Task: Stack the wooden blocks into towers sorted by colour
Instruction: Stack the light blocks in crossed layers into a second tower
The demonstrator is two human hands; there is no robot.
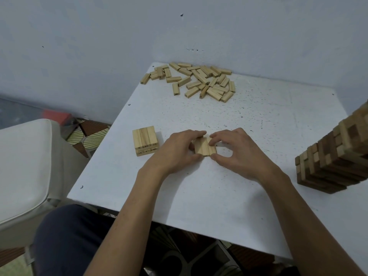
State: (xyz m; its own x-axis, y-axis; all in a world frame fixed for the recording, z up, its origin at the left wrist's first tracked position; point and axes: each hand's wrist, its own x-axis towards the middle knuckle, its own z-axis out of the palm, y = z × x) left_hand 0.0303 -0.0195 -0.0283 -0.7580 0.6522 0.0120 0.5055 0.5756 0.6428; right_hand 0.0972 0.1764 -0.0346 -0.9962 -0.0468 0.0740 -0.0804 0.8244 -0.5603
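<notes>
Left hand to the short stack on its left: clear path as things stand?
Probably yes. The short stack sits just beside the left hand, with only bare table between them. That hand grips the three-block row together with the right hand, so it must let go first.

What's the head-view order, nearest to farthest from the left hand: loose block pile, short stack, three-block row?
1. three-block row, held by the left hand, table centre.
2. short stack, just to its left.
3. loose block pile, far back by the wall.
</notes>
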